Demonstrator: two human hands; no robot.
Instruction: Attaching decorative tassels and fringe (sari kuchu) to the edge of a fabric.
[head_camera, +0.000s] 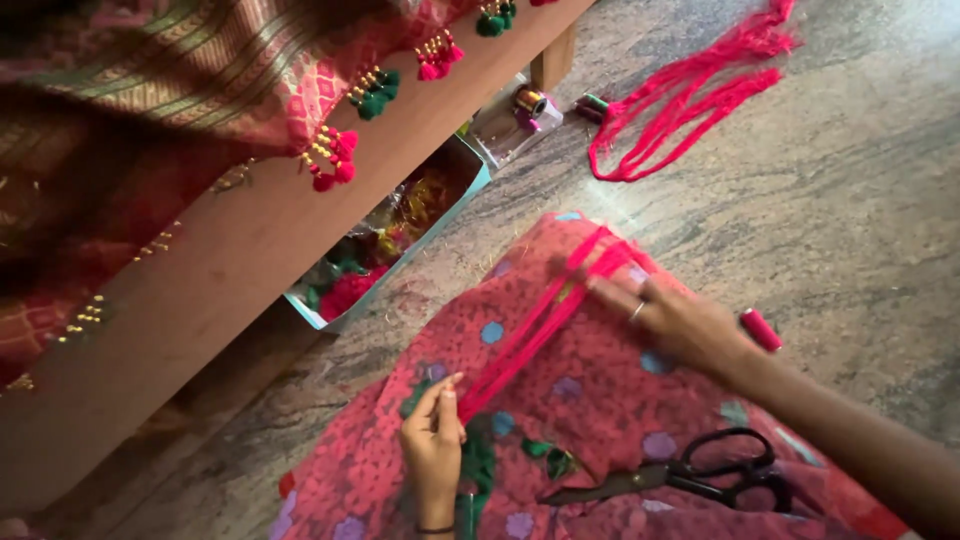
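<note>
Soft stuff everywhere: a red cotton cloth (600, 420) printed with small flowers and pale blue and lilac dots lies rumpled over the person's lap, above a polished, grey-veined stone floor (860, 200). Across the cloth runs a bundle of bright pink threads (535, 325), thin and glossy, pulled into a straight, taut band from the cloth's upper edge down toward its middle. The left hand (433, 440) pinches the lower end of that band, thumb and forefinger closed narrow on the strands, wrist bent upward. The right hand (680, 325) presses flat on the upper end, fingers spread fairly wide over the threads, a ring on one finger, forearm coming in from the lower right corner. Black-handled scissors (690, 475) lie closed on the cloth near its lower edge. A small pink spool (762, 330) rests on the floor just beside the right wrist, and a loose pink skein (690, 100) sprawls well apart
</note>
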